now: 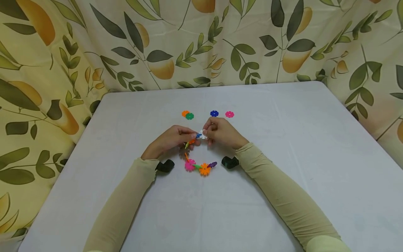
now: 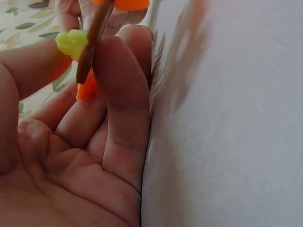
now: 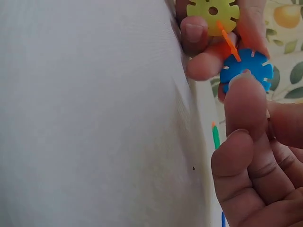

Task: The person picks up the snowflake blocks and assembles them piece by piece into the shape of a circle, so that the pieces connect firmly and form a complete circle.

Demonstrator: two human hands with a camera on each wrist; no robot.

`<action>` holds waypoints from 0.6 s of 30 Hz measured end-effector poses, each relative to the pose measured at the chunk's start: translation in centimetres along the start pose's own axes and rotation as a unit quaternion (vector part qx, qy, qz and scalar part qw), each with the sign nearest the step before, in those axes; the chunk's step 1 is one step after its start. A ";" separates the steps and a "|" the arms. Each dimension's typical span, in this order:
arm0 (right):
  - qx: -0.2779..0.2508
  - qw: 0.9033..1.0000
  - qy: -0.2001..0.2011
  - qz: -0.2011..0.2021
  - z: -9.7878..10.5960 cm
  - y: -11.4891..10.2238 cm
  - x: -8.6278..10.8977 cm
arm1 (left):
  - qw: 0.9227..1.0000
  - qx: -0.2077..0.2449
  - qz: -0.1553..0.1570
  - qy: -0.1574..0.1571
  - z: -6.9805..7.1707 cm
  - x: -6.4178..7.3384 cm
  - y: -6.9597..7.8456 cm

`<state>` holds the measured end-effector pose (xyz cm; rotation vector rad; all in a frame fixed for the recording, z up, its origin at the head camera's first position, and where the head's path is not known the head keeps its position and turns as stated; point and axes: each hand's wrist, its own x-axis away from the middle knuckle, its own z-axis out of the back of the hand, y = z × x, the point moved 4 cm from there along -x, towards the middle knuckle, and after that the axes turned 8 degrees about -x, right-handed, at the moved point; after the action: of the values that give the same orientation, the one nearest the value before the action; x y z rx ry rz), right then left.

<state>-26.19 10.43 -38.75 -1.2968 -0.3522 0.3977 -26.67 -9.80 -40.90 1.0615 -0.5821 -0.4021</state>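
Slotted flower-shaped plastic discs are joined into a curved chain between the hands. My left hand (image 1: 172, 140) pinches the chain near its upper end, around the blue disc (image 3: 255, 64) and an orange one beside it. With thumb and fingertips, my right hand (image 1: 225, 133) pinches a white disc (image 1: 203, 135) at the blue disc's edge; its fingers partly cover it. A yellow-green disc (image 3: 220, 9) and a brown disc (image 2: 92, 42) follow near the left fingers. Lower on the chain come a pink disc (image 1: 190, 165), a green one, an orange disc (image 1: 204, 169) and a purple disc (image 1: 212, 164).
Beyond the hands on the white table (image 1: 267, 217) lie a loose orange disc (image 1: 184, 113) overlapped by a green disc (image 1: 190, 116), a dark blue disc (image 1: 214, 113) and a pink disc (image 1: 230, 114). A leaf-patterned curtain (image 1: 195, 38) hangs behind the table's far edge.
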 end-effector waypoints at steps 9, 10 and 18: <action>0.023 1.000 -0.002 0.008 0.4 -0.4 -0.2 | 0.999 -0.026 -0.020 -0.011 0.2 0.2 0.4; 0.027 1.000 0.002 0.012 0.6 -0.5 -0.2 | 0.999 -0.024 -0.020 -0.012 0.2 0.2 0.4; 0.053 0.997 0.037 0.028 1.6 -0.1 -1.9 | 0.999 0.004 -0.024 -0.035 0.5 0.3 -0.5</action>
<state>-28.57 10.85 -38.30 -1.2155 -0.2295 0.4104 -26.77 -10.53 -41.11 1.0741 -0.6227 -0.4812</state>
